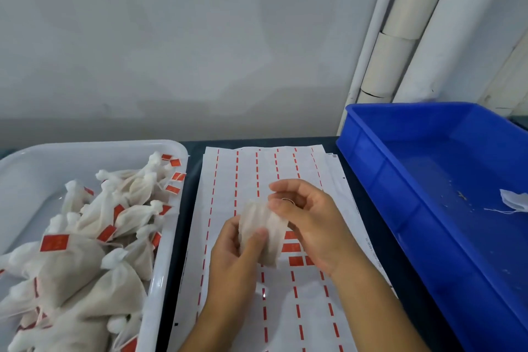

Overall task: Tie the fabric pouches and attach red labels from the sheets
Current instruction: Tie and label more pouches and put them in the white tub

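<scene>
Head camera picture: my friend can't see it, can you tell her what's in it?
Two hands, left hand and right hand, hold a small fabric pouch over a label sheet. A white tray of labelled pouches sits left, a blue bin right.

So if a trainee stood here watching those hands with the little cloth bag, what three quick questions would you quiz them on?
1. True or false: the pouch held between the left hand and right hand already carries a red label.
2. Which container holds the finished, labelled pouches: A the white tray, B the blue bin, C neither?
3. What lies on the table directly under the hands?

Key:
1. False; no label shows on it.
2. A.
3. The label sheets, mostly peeled, with a few red labels left.
</scene>
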Demonstrator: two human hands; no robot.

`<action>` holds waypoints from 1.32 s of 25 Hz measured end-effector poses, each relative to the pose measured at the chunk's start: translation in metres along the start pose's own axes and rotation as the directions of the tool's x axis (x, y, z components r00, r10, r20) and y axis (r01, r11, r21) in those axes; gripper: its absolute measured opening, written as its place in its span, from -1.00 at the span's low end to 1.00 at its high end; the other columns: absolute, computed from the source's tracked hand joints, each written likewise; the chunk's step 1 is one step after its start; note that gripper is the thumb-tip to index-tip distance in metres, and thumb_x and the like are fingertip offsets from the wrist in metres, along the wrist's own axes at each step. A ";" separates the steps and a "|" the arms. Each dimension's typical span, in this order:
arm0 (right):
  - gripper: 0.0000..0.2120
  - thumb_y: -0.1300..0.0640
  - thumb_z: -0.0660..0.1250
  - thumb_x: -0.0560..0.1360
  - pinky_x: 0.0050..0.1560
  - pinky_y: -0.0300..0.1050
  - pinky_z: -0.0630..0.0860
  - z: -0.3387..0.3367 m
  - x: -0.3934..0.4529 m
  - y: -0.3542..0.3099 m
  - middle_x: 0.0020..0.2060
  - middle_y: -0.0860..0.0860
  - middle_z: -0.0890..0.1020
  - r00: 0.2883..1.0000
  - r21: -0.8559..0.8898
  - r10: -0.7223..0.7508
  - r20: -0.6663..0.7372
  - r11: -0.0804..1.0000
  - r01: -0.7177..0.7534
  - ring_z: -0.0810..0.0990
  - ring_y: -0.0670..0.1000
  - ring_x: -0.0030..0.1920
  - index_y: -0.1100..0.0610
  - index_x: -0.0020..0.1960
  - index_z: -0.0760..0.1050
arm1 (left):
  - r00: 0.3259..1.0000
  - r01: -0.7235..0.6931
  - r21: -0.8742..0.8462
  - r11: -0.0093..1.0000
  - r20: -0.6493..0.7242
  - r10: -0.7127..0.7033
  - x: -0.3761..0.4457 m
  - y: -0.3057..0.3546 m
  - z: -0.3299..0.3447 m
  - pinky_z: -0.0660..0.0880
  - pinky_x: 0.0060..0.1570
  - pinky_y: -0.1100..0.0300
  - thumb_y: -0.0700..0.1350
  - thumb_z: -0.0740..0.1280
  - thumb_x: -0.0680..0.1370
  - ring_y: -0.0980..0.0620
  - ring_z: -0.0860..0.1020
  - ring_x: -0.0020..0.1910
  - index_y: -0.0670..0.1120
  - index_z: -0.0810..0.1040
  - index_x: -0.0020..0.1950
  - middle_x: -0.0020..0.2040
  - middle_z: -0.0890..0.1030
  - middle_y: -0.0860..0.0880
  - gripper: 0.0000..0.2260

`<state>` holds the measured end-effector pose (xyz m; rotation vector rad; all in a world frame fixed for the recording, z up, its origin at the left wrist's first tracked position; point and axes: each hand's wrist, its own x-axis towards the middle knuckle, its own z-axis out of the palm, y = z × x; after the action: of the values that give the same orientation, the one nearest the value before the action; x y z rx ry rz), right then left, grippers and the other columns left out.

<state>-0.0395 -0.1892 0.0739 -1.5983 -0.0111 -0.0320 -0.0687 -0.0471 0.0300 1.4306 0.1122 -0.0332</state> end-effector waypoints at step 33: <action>-0.72 -0.04 0.57 0.36 -0.10 -0.20 0.67 -0.039 -0.014 0.008 -0.03 0.04 0.75 0.930 0.499 -0.034 -0.367 0.836 0.227 0.76 0.05 -0.03 -0.04 0.05 0.70 | 0.972 -0.234 0.766 0.599 0.204 0.119 -0.001 -0.017 -0.005 0.47 0.12 0.35 0.44 0.21 0.41 0.22 0.55 -0.02 0.35 0.41 0.11 0.07 0.46 0.40 -0.65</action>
<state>-0.0540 -0.2283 0.0670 -1.0068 0.1330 -0.3898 -0.0712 -0.0441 0.0126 2.3322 -0.1911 -0.0116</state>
